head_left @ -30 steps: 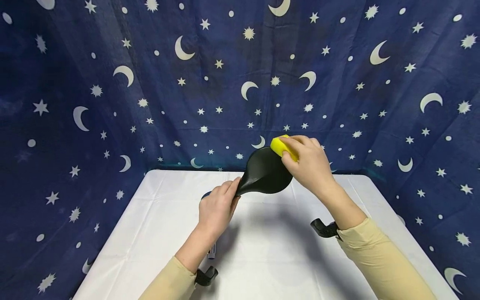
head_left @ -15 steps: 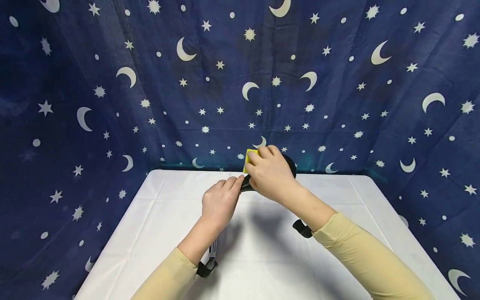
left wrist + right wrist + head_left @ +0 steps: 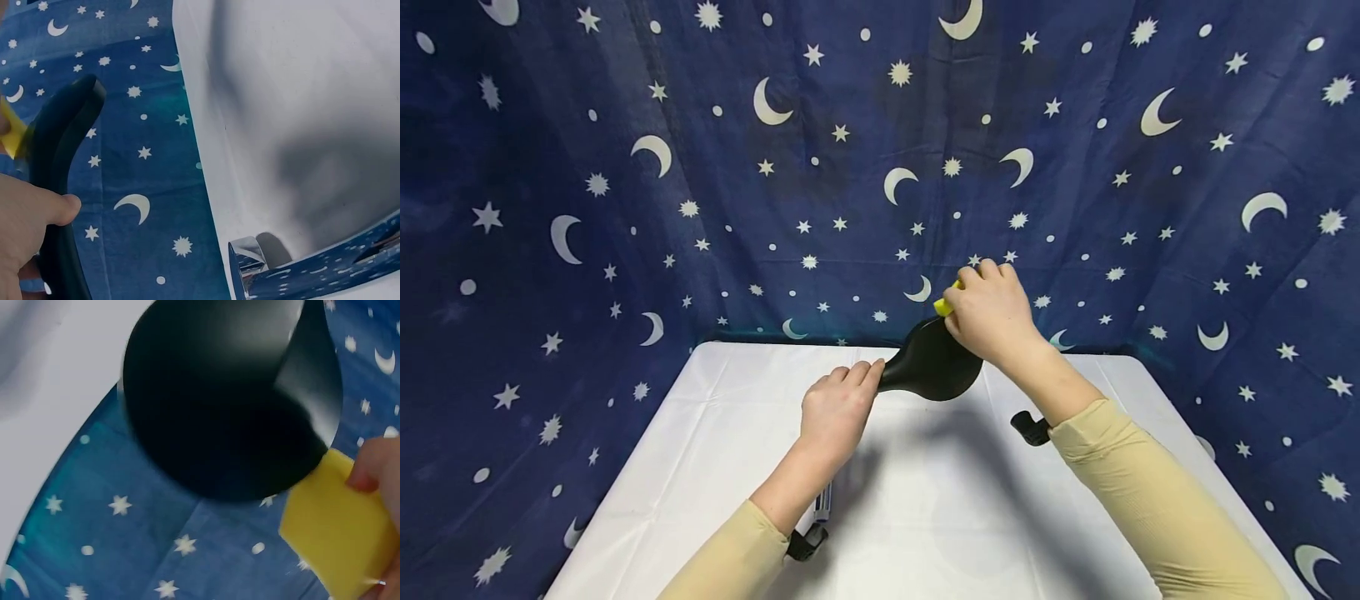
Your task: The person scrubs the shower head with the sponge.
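Observation:
My left hand (image 3: 838,412) grips the handle of a large black ladle (image 3: 936,367), held above the far part of the table. In the left wrist view, the thumb of that hand (image 3: 28,215) lies along the dark handle (image 3: 62,150). A yellow sponge (image 3: 944,307) is pinched in my right hand (image 3: 992,312), at the upper edge of the bowl. The right wrist view shows the sponge (image 3: 340,525) at the rim of the round bowl (image 3: 219,394). Part of the bowl is hidden behind the right hand in the head view.
A shiny, mirror-like metal object (image 3: 823,503) lies on the white-covered table (image 3: 700,467), partly hidden by my left forearm. Its long curved surface (image 3: 325,265) reflects the backdrop. A dark blue curtain (image 3: 850,108) with moons and stars hangs behind the table.
My right hand swept left with the sponge toward the ladle's handle, then came back right to the bowl's upper edge. The left hand keeps its grip, nearly still.

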The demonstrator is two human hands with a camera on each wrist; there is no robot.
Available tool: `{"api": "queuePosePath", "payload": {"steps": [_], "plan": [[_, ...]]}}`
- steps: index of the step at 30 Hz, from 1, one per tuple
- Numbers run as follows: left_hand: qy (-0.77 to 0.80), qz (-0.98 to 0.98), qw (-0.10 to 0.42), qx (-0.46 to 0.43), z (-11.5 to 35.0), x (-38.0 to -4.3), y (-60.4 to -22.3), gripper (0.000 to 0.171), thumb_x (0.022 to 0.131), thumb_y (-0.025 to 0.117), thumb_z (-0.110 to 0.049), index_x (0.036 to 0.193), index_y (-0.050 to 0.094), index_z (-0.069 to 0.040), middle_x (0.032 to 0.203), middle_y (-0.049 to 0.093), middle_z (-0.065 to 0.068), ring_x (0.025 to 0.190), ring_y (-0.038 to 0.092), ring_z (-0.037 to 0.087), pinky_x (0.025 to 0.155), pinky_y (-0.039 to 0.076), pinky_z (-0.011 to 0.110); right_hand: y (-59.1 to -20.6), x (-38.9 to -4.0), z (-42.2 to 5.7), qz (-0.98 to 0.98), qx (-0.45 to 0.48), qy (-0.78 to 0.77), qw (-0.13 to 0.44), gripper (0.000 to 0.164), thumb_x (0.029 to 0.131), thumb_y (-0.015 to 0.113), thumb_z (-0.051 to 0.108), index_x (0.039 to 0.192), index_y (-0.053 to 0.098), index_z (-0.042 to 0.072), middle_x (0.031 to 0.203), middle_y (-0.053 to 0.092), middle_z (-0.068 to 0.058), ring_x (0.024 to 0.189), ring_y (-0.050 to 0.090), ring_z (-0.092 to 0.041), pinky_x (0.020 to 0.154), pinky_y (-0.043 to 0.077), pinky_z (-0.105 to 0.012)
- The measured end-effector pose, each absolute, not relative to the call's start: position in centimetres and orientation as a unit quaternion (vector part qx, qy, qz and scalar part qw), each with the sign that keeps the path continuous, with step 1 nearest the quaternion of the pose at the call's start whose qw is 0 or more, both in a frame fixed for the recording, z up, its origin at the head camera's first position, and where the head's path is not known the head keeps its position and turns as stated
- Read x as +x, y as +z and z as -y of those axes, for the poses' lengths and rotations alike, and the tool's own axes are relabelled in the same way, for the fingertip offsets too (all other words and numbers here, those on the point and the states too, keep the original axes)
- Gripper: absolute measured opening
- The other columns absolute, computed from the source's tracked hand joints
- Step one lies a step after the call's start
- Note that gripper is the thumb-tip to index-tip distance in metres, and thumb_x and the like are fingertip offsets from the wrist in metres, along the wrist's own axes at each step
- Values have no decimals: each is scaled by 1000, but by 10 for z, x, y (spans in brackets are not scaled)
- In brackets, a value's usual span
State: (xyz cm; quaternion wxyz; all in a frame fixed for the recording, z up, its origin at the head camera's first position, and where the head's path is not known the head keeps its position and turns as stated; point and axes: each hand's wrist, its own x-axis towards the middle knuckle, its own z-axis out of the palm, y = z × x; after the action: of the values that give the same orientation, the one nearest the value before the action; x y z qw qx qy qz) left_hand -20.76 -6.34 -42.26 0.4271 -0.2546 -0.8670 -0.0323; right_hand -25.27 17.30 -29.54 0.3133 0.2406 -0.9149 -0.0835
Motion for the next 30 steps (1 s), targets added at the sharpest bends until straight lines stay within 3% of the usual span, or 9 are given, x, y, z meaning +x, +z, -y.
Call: {"api": "queuePosePath", "payload": {"steps": [4,10,16,23,30], "plan": [[-28,867,427,-256,65,-207,-423,41,84,78,-9,124,72,-14,104,69,-1,82,67,25,58,53,35,-300,-249,-175,921,245,-44,299,16,84,66,20,93,77,14,104,65,-14,91,51,-35,73,42,-48],[-26,862,435,-260,64,-207,-422,39,84,79,-10,122,73,-14,103,68,-1,80,67,24,57,54,34,-316,-240,-147,879,347,-26,326,14,78,69,13,91,76,14,101,63,-10,87,49,-32,70,46,-47],[-26,858,441,-263,62,-209,-422,29,87,77,-13,116,73,-13,97,67,-2,77,66,24,54,53,33,-328,-230,-128,870,400,-43,285,21,81,69,14,100,77,16,106,64,-7,87,51,-29,69,47,-41],[-46,861,434,-260,66,-210,-420,39,84,83,-13,122,73,-13,103,69,-1,82,68,24,59,55,34,-319,-230,-150,909,324,-4,260,38,85,74,17,123,73,20,143,55,-22,108,57,-41,91,50,-52],[-68,858,438,-259,68,-212,-419,40,84,83,-14,123,73,-12,105,71,-1,84,68,24,59,55,35,-319,-241,-191,939,180,83,281,48,89,68,19,137,66,17,139,56,-25,111,54,-47,93,45,-58]]}}
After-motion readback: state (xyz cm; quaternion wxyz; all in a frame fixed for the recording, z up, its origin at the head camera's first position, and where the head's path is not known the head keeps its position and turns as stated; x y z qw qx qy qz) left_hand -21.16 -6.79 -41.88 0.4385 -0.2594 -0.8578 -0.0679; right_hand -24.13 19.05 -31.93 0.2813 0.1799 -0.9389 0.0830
